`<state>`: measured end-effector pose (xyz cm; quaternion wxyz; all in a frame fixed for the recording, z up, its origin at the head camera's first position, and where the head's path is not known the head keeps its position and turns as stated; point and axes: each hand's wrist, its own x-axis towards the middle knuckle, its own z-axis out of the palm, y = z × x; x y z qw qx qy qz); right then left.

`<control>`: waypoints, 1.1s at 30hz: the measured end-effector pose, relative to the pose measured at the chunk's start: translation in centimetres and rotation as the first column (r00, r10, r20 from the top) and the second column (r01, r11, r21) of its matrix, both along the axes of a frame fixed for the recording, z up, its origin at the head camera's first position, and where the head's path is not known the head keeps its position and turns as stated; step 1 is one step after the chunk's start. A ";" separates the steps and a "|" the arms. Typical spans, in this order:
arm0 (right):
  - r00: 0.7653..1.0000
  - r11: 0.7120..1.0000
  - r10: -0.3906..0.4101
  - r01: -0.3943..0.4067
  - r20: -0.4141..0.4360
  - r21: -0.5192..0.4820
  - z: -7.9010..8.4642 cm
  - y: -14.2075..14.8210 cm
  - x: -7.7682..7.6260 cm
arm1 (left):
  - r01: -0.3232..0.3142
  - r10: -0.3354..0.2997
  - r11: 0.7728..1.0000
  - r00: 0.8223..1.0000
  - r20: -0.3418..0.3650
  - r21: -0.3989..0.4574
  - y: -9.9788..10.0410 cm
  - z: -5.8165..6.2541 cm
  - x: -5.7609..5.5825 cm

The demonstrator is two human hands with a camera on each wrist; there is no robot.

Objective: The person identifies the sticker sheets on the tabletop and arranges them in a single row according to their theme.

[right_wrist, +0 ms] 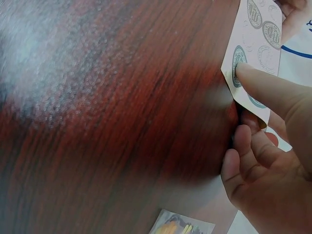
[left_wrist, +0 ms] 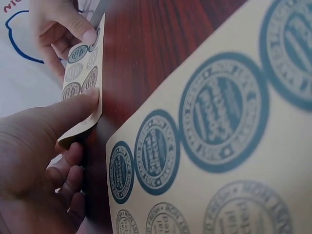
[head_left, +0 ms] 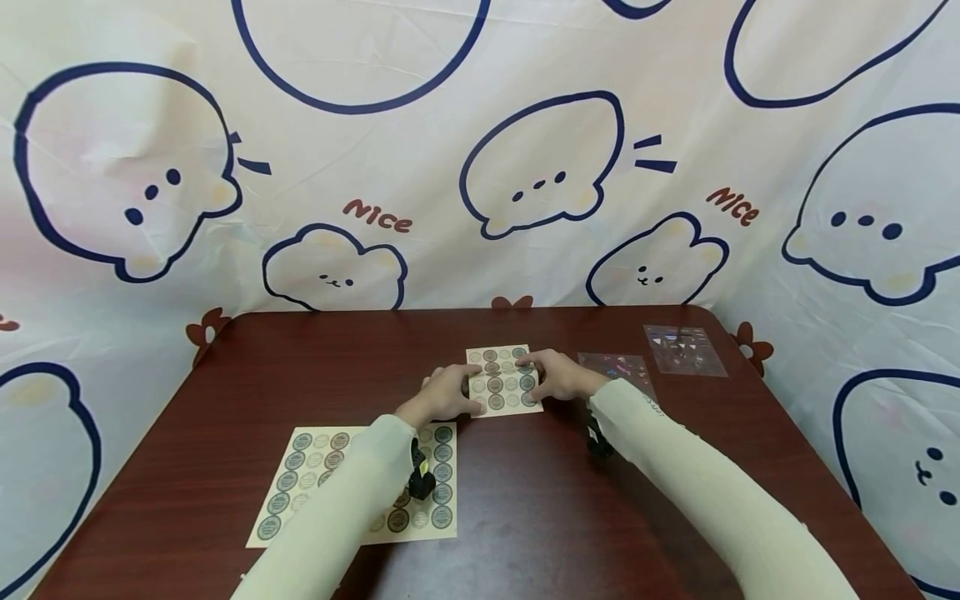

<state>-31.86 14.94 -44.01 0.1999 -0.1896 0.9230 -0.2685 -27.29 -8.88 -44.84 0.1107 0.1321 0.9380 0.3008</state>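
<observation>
One small sheet of round labels is held at twelve o'clock on the table — its nine-o'clock edge pinched by the left hand, its three-o'clock edge by the right hand, thumbs above, fingers beneath. The handling is judged partway, as both edges are gripped; a large sheet, at eight o'clock, is left flat and unheld below the left sleeve. Two clear packets are laid at two o'clock on the glossy red-brown surface — backed by pale fabric printed with navy cartoon outlines.

“Nice” on printed backdrop, “FRESH” and “Selected” on round stickers
</observation>
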 end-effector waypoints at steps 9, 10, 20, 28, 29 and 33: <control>1.000 1.000 -0.007 0.007 0.008 -0.013 -0.1 0.0 0.0 | -0.010 0.011 0.999 1.000 -0.027 0.033 0.0 -0.4 0.1; 1.000 1.000 -0.007 0.007 0.009 -0.015 -0.2 0.0 0.1 | -0.016 0.017 0.999 0.999 -0.030 0.041 0.0 -0.5 0.1; 1.000 0.999 -0.006 0.006 -0.011 -0.052 -0.2 0.3 0.2 | -0.097 0.113 0.961 0.992 -0.048 0.260 0.2 -1.0 -0.2; 1.000 0.992 -0.003 0.003 -0.003 -0.126 -0.1 0.7 0.3 | -0.112 0.108 0.867 0.993 0.038 0.486 0.1 -1.1 -0.6; 1.000 0.991 0.001 -0.001 0.000 -0.135 -0.1 0.7 0.3 | -0.120 0.109 0.858 0.993 0.052 0.500 0.1 -1.0 -0.6; 1.000 0.988 0.010 -0.009 0.003 -0.154 0.0 0.6 0.3 | -0.125 0.117 0.889 0.992 0.046 0.441 0.3 -1.2 -0.7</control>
